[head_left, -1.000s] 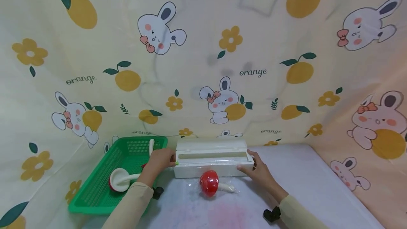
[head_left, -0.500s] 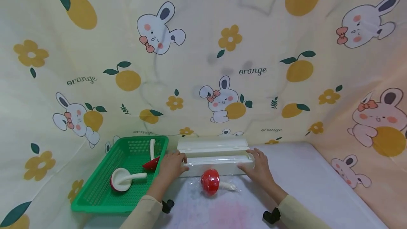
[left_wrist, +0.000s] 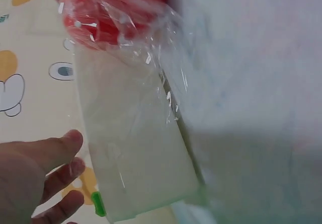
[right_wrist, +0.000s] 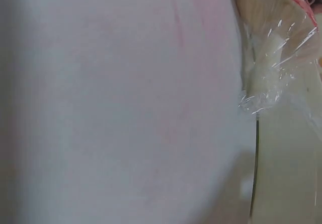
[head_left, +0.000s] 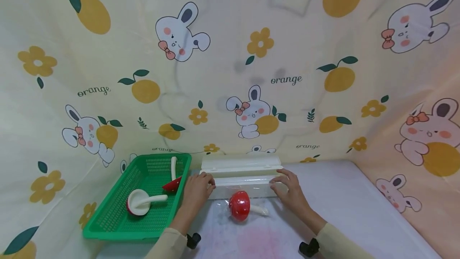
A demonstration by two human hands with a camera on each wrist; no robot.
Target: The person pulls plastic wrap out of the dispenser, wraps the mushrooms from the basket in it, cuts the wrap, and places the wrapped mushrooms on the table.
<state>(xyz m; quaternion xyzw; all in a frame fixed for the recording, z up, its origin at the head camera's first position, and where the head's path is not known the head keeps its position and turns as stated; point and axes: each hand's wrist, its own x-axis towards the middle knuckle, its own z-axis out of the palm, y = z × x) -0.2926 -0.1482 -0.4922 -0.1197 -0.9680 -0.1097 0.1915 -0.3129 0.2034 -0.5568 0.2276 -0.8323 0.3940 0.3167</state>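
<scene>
A white cling film dispenser box (head_left: pixel 237 192) lies across the table with its lid (head_left: pixel 240 163) raised. Clear cling film (left_wrist: pixel 136 108) drapes over its front. My left hand (head_left: pixel 195 191) is at the left end of the front edge; in the left wrist view its fingers are bent and apart beside the box, near a green slider (left_wrist: pixel 98 204). At the right end, my right hand (head_left: pixel 290 191) has thumb and fingertips close together by the edge; whether they pinch the film is unclear. Before the box lies a red toy mushroom (head_left: pixel 240 206) with a white stem, wrapped in film.
A green basket (head_left: pixel 104 238) stands on the left, holding a red-and-white toy mushroom (head_left: pixel 139 203) and another red mushroom (head_left: pixel 172 185). Patterned cloth (head_left: pixel 230 59) rises behind the table (head_left: pixel 341 195). Dark straps (head_left: pixel 309 248) are on the wrists.
My left hand has moved right from the box's left end onto its front edge. My right hand has shifted slightly left along the edge. The wrapped mushroom stays in place.
</scene>
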